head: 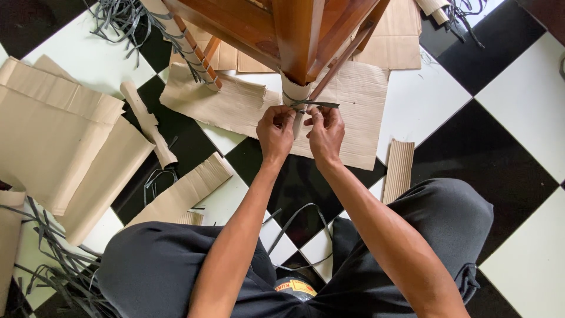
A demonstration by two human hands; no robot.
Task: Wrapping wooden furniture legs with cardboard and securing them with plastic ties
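Under the wooden chair point(294, 29), the left hand point(275, 131) and right hand point(325, 132) both pinch a dark strap point(315, 105) around the cardboard-wrapped leg point(294, 94); tying seems underway, next needing a firm, even pull.

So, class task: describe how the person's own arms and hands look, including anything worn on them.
Both arms are bare from above the elbow down: no sleeves show. The left hand and right hand wear no gloves, and no watch, bracelet or ring is visible. Fingernails look short.
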